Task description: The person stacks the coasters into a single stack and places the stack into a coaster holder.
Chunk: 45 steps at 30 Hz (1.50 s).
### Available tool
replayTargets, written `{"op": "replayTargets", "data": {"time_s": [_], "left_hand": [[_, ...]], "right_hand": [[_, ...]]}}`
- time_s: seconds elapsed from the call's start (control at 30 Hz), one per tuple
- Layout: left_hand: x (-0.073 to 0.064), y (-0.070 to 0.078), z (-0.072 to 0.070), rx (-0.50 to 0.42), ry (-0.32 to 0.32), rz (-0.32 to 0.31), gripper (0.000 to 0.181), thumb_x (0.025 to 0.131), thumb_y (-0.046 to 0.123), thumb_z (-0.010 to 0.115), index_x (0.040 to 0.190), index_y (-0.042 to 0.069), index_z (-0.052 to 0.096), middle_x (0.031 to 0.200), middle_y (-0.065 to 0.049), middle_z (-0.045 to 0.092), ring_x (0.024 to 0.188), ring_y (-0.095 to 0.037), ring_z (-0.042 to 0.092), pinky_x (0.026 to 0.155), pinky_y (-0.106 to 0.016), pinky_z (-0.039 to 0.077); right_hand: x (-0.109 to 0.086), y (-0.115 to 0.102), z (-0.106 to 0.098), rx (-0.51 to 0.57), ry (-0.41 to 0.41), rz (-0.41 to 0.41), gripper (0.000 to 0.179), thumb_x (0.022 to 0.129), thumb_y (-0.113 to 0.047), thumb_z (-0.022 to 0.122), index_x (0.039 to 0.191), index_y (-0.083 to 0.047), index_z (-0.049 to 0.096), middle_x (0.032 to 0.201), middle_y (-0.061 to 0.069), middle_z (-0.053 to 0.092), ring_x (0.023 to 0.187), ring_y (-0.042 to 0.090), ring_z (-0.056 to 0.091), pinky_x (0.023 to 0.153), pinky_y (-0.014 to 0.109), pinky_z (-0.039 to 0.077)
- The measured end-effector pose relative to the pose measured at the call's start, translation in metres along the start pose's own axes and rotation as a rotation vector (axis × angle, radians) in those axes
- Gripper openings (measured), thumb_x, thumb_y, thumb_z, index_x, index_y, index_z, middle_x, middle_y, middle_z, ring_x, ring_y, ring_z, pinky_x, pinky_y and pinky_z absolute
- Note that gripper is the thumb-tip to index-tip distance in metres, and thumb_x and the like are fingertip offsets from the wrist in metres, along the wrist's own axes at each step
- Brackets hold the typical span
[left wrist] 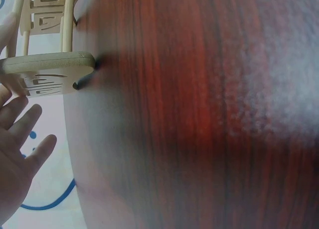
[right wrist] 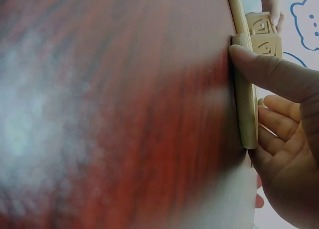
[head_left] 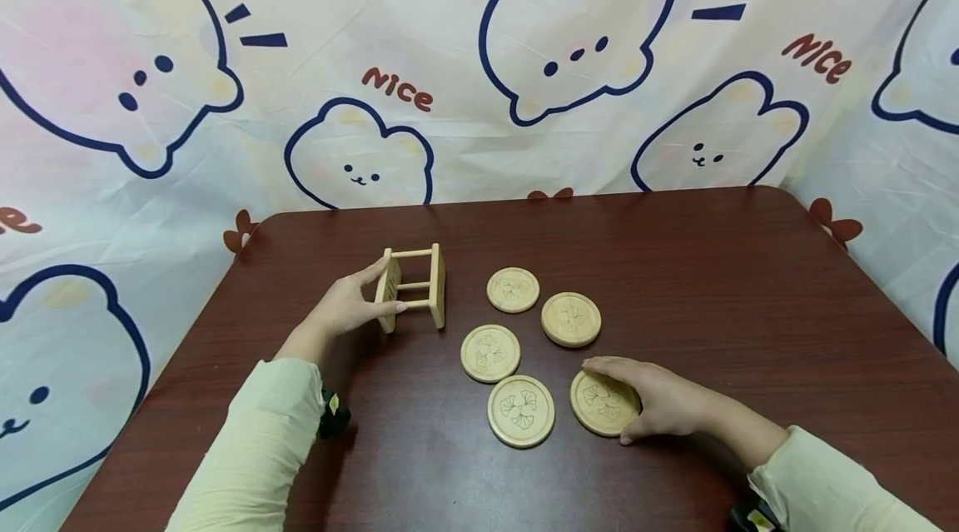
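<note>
The wooden rack [head_left: 437, 289] has its dowels running left to right, and the person's left hand [head_left: 346, 304] grips its left end panel. Well right of the rack and nearer the person, the right hand [head_left: 667, 399] pinches a carved wooden disc [head_left: 597, 404] by its rim, the hands well apart. Four similar discs [head_left: 521, 411] lie right of the rack. Beyond it, the printed cloth [head_left: 464, 153] reads "Nice" twice; no brand is legible
</note>
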State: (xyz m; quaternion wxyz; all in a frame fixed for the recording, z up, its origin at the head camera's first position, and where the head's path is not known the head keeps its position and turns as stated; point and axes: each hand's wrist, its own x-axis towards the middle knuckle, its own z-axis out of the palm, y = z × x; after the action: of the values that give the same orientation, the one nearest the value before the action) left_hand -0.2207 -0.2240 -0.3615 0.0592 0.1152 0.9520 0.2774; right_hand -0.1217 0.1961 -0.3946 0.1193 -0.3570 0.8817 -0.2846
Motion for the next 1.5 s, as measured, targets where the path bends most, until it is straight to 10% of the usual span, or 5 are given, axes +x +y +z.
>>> {"op": "replayTargets", "data": {"time_s": [1.5], "left_hand": [[0.001,0.000,-0.002,-0.011,-0.024,-0.026,0.098,0.063,0.060,0.063,0.139,0.017,0.018,0.138,-0.015,0.025,0.121,-0.032,0.028,0.091,-0.049,0.029]], "right_hand": [[0.008,-0.005,-0.017,-0.023,0.137,-0.003,0.084,0.051,-0.015,0.080,0.125,-0.003,0.043,0.123,0.005,0.046,0.113,0.022,0.039,0.090,0.038,0.032]]}}
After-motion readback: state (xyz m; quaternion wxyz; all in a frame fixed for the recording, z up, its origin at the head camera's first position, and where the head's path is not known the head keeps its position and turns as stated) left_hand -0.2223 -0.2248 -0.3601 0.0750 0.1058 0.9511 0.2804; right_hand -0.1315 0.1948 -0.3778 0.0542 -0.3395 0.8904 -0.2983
